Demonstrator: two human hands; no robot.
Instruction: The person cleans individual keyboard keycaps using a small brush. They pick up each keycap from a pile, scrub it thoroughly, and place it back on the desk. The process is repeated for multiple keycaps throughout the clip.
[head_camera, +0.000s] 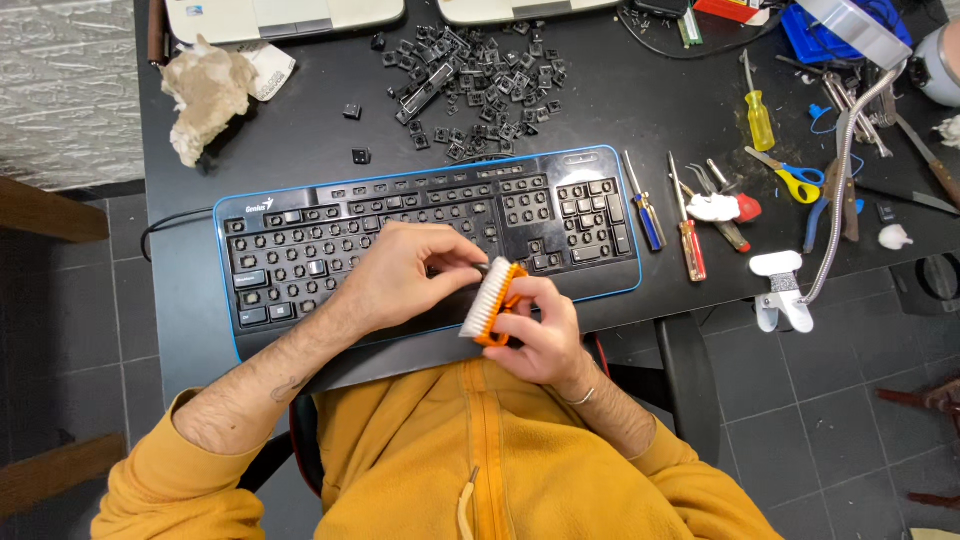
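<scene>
A black keyboard (300, 215) with a blue edge lies on the dark desk, most of its keycaps removed. My right hand (540, 335) grips an orange brush with white bristles (490, 300) at the keyboard's near edge. My left hand (410, 270) rests on the keyboard's middle, fingers curled, its fingertips touching the brush's top end. A pile of loose black keycaps (475, 80) lies beyond the keyboard.
A crumpled rag (205, 95) sits at the back left. Right of the keyboard lie screwdrivers (688, 235), a yellow-handled driver (760, 118), scissors (795, 178), pliers and a clamp lamp's gooseneck (845, 170). Two light laptops (285, 15) stand at the desk's far edge.
</scene>
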